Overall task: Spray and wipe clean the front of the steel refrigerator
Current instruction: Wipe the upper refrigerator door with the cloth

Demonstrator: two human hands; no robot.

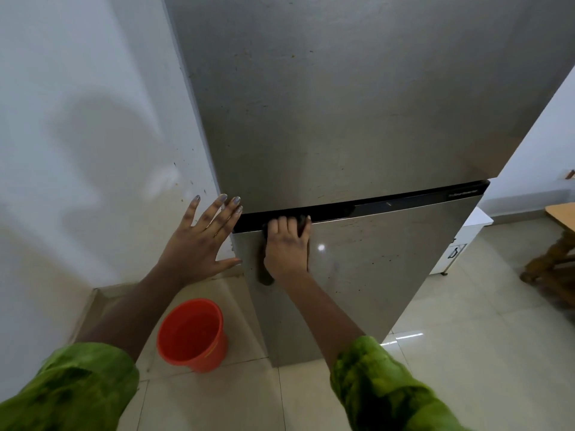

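Note:
The steel refrigerator (357, 126) fills the middle of the view, its front speckled with small dark spots. A black band (389, 205) divides the upper door from the lower door. My right hand (287, 248) presses a dark cloth (264, 275) against the top left of the lower door, fingertips curled over the cloth at the black band. The cloth hangs out below the hand. My left hand (202, 241) lies flat with fingers spread at the fridge's left edge, next to the band. No spray bottle is in view.
A red bucket (193, 335) with water stands on the tiled floor at the fridge's lower left. A white wall (77, 135) runs close along the left. A white cabinet (466, 241) and a wooden furniture piece (557, 259) stand at the right.

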